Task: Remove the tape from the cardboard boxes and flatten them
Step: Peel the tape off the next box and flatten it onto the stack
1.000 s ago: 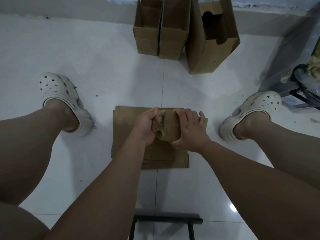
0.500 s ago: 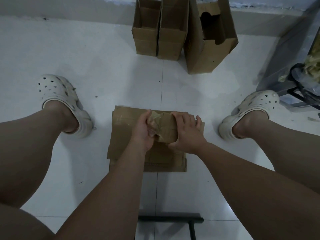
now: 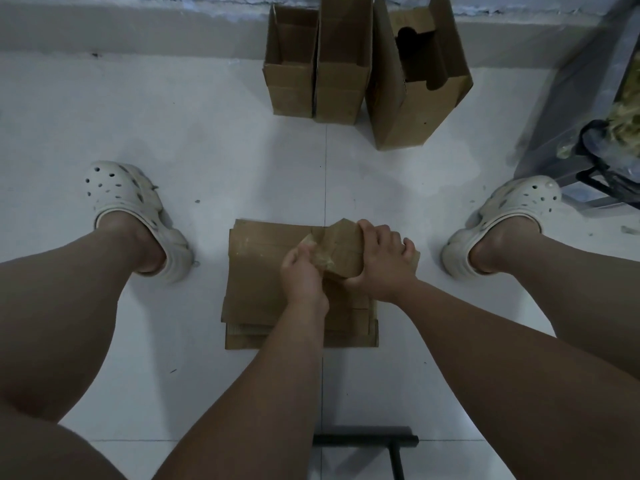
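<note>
A stack of flattened cardboard boxes (image 3: 263,271) lies on the white tiled floor between my feet. Above its right part I hold a small brown cardboard box (image 3: 346,247). My right hand (image 3: 384,261) grips that box from the right side. My left hand (image 3: 301,275) pinches a crumpled strip of clear tape (image 3: 322,259) at the box's left end. Three upright open boxes stand by the far wall: a left box (image 3: 289,88), a middle box (image 3: 343,84) and a larger right box (image 3: 415,81) with a cut-out handle hole.
My two legs in white perforated clogs (image 3: 138,216) (image 3: 502,220) flank the stack. A grey metal object with a black frame and a bag (image 3: 595,140) stands at the right. A black stool bar (image 3: 367,441) lies below my arms.
Both hands with the small box have shifted slightly right and away from me. My left hand has pulled the tape a little off the box's left end.
</note>
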{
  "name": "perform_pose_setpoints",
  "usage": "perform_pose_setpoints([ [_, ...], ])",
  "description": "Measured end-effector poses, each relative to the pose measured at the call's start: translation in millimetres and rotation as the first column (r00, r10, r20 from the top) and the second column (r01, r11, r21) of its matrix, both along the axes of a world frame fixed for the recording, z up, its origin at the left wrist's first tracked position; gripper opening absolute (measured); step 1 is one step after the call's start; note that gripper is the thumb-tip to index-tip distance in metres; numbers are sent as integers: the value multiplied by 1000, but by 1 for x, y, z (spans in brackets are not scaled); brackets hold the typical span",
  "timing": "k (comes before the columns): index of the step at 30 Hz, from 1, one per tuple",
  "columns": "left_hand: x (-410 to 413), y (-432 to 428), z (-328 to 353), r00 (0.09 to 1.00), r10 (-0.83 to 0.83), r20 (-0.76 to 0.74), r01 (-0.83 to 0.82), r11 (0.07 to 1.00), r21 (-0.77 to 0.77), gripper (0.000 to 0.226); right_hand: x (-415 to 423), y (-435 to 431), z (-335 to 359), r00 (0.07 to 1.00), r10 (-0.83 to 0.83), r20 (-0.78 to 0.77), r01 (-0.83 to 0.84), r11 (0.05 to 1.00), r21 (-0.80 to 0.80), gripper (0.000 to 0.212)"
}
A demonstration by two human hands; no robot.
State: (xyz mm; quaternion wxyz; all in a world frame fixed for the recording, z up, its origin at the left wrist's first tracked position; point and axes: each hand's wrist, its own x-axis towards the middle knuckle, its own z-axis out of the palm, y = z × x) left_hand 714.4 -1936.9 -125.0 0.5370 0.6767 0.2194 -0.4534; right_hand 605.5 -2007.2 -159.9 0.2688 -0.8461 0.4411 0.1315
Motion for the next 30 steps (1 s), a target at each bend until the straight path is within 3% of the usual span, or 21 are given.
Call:
perform_pose_setpoints([
  [1, -2, -1, 1, 988, 113, -102, -119, 992, -50, 23, -1, -2, 0, 999, -40, 0, 40, 999, 1, 103],
  [3, -3, -1, 3, 978, 133, -159, -146, 987, -72, 22, -3, -6, -2, 999, -54, 2, 54, 999, -7, 104],
  [5, -2, 2, 3, 998, -27, -53, 26, 999, -21, 17, -4, -6, -3, 999, -47, -3, 47, 999, -19, 105],
  [7, 0, 9, 3, 964, -234, 124, 236, 972, 0, 38, -2, -3, -4, 999, -48, -6, 47, 998, -43, 105],
  [9, 0, 14, 3, 796, -464, 388, 473, 878, 81, 45, 1, -1, -5, 999, -49, -10, 49, 998, -50, 105],
  [11, 0, 16, 3, 588, -594, 549, 586, 781, 216, 35, 3, -1, -5, 998, -49, -29, 48, 998, -44, 106],
  [16, 7, 22, 11, 485, -729, 483, 679, 662, 317, 30, 7, 2, -2, 995, -43, -93, 37, 998, -59, 107],
  [20, 15, 19, 14, 258, -855, 450, 750, 471, 464, 39, 14, 2, 5, 983, -24, -185, 18, 999, -32, 108],
  [23, 19, 15, 20, 166, -900, 402, 808, 358, 468, 46, 18, 3, 14, 969, -16, -248, 15, 1000, -7, 113],
  [26, 21, 15, 27, 9, -921, 389, 750, 263, 606, 10, 21, 5, 21, 963, -23, -267, 31, 999, 27, 113],
  [28, 21, 21, 27, 73, -918, 391, 681, 332, 653, 20, 23, 6, 25, 960, -31, -279, 44, 998, 41, 112],
  [30, 19, 28, 30, 276, -881, 383, 659, 464, 592, 20, 24, 6, 29, 956, -45, -291, 65, 996, 59, 111],
])
